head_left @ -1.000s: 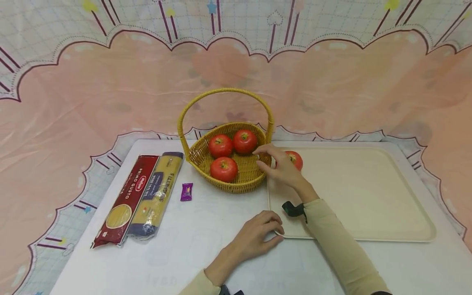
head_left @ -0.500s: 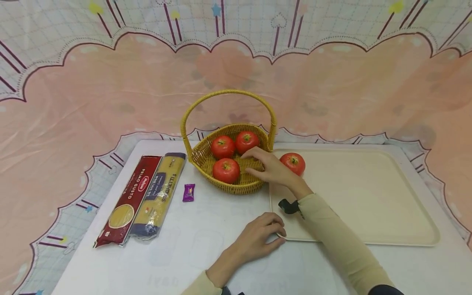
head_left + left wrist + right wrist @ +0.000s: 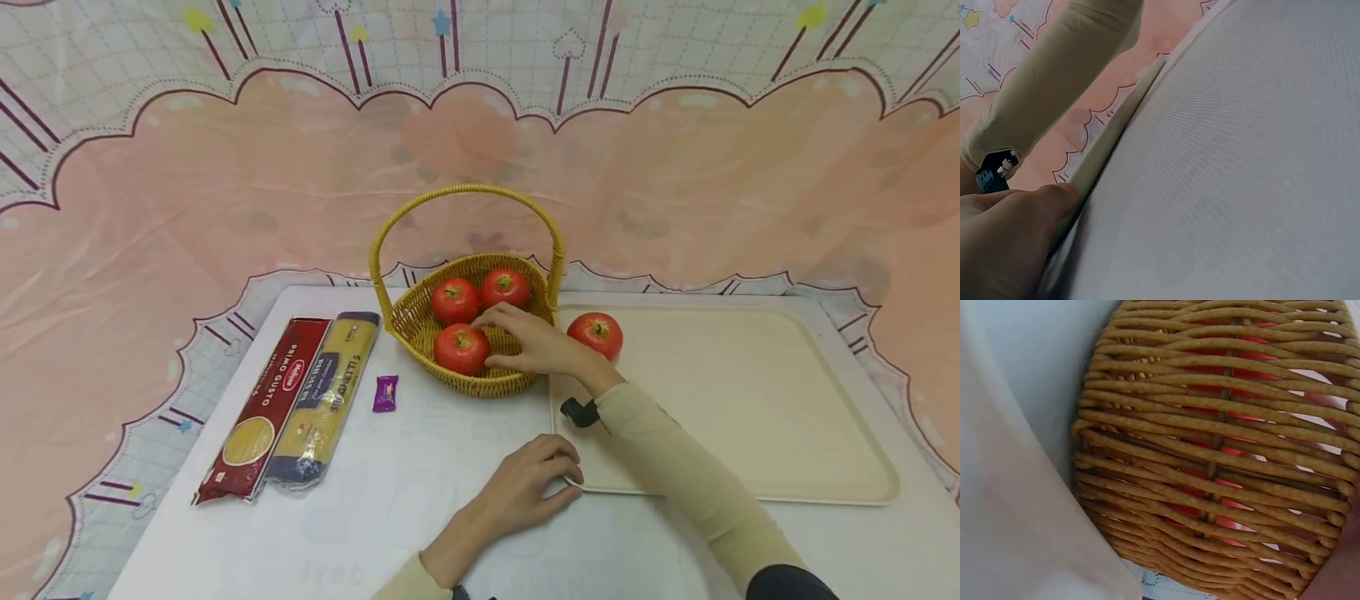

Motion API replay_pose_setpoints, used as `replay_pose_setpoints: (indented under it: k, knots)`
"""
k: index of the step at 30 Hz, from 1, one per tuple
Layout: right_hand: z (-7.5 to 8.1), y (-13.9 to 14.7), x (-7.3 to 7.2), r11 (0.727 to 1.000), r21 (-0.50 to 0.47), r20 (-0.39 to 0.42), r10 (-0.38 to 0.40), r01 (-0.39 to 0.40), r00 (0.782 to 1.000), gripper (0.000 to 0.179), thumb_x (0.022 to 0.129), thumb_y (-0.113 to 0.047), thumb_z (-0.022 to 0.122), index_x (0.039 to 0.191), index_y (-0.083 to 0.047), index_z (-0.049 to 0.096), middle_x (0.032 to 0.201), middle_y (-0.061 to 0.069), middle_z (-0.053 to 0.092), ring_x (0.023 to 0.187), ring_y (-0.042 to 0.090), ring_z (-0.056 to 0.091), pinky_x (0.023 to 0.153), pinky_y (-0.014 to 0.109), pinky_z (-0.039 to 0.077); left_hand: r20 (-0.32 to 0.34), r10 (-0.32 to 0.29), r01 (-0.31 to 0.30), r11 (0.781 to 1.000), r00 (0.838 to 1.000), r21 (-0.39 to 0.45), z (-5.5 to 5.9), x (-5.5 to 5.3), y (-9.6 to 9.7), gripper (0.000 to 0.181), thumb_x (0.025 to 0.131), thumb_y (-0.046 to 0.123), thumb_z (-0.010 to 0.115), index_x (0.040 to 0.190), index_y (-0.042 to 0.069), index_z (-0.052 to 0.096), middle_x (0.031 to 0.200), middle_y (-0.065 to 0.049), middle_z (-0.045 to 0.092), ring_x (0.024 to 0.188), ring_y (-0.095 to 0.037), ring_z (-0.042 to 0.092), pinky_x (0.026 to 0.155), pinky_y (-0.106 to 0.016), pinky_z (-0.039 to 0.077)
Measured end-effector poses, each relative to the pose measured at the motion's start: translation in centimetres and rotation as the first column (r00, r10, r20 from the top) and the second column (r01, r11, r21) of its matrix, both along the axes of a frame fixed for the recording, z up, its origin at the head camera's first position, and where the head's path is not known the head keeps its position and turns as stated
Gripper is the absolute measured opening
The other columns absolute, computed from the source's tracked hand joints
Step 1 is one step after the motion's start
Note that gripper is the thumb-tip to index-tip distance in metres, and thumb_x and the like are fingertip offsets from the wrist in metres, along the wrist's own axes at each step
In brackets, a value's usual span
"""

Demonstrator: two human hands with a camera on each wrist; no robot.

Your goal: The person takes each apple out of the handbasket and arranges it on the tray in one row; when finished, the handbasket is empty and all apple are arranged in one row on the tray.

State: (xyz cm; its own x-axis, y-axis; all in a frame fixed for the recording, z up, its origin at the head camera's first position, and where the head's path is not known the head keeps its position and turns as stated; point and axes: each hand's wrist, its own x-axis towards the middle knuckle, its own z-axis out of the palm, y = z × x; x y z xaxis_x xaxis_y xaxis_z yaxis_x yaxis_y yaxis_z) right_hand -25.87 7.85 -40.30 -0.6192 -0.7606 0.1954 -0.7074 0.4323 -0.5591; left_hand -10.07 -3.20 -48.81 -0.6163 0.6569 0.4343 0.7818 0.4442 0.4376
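My right hand [image 3: 536, 340] reaches over the right rim of a yellow wicker basket [image 3: 498, 385]. Its bent fingers and thumb are spread at the right side of the front red apple [image 3: 461, 349]. Two more apples [image 3: 455, 301] lie behind that one. My left hand [image 3: 517, 486] holds the near left corner of a cream tray [image 3: 720, 400]; in the left wrist view a fingertip [image 3: 1063, 195] lies against the tray's rim [image 3: 1110, 134]. The right wrist view shows the basket's woven side [image 3: 1222, 437], with red showing through the gaps.
Another red apple [image 3: 596, 335] sits at the tray's far left corner, beside the basket. Two spaghetti packs, one red [image 3: 262, 408] and one yellow and blue [image 3: 322, 400], lie at the left. A small purple wrapped sweet [image 3: 385, 393] is between them and the basket.
My right hand has moved left from near the tray's apple into the basket, up to the front apple. My left hand stays at the tray corner.
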Motion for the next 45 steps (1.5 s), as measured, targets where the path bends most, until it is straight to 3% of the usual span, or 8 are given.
replay_pose_setpoints:
  k: [9, 18, 28, 33, 45]
  knots:
    - [0.1, -1.0, -0.6, 0.996, 0.088, 0.014, 0.027, -0.028, 1.0, 0.06, 0.082, -0.04, 0.071, 0.134, -0.022, 0.045, 0.131, -0.001, 0.046, 0.124, 0.021, 0.048, 0.107, 0.042, 0.04, -0.013, -0.012, 0.012, 1.0, 1.0, -0.005, 0.0, 0.0, -0.1, 0.006, 0.089, 0.03, 0.065, 0.091, 0.024, 0.066, 0.108, 0.01, 0.056, 0.109, -0.003, 0.051, 0.095, -0.014, 0.042]
    - [0.0, -1.6, -1.3, 0.983, 0.18, 0.042, 0.04, -0.047, 0.998, 0.071, 0.08, -0.044, 0.071, 0.14, -0.024, 0.037, 0.139, -0.001, 0.041, 0.128, 0.016, 0.044, 0.107, 0.041, 0.04, 0.028, -0.004, 0.004, 1.0, 1.0, -0.005, -0.2, 0.0, 0.1, 0.006, 0.088, 0.03, 0.066, 0.091, 0.024, 0.066, 0.109, 0.011, 0.056, 0.109, -0.002, 0.05, 0.095, -0.015, 0.042]
    - [-0.3, -2.5, -2.0, 0.967, 0.247, 0.069, 0.043, -0.059, 0.997, 0.081, 0.08, -0.047, 0.071, 0.146, -0.027, 0.028, 0.149, -0.004, 0.035, 0.135, 0.015, 0.038, 0.111, 0.041, 0.035, 0.01, 0.006, -0.006, 1.0, 1.0, -0.015, -0.3, 0.0, 0.1, 0.005, 0.087, 0.03, 0.066, 0.09, 0.025, 0.066, 0.108, 0.012, 0.056, 0.109, -0.001, 0.05, 0.095, -0.015, 0.042]
    - [-0.3, -3.0, -2.3, 0.965, 0.249, 0.092, 0.056, -0.077, 0.994, 0.081, 0.08, -0.046, 0.071, 0.146, -0.026, 0.029, 0.149, -0.003, 0.036, 0.136, 0.016, 0.036, 0.112, 0.041, 0.033, 0.009, 0.003, -0.003, 1.0, 1.0, -0.009, -0.2, 0.0, 0.1, 0.006, 0.087, 0.03, 0.066, 0.09, 0.025, 0.066, 0.109, 0.012, 0.056, 0.109, -0.002, 0.05, 0.095, -0.015, 0.042]
    - [-0.8, -3.6, -2.6, 0.971, 0.219, 0.06, 0.085, -0.096, 0.995, 0.075, 0.079, -0.043, 0.069, 0.141, -0.02, 0.033, 0.141, -0.002, 0.043, 0.127, 0.013, 0.043, 0.108, 0.036, 0.038, 0.004, 0.004, -0.004, 1.0, 1.0, -0.027, -0.4, -0.1, -0.1, 0.006, 0.088, 0.031, 0.065, 0.091, 0.026, 0.066, 0.11, 0.012, 0.056, 0.111, -0.001, 0.049, 0.096, -0.013, 0.04]
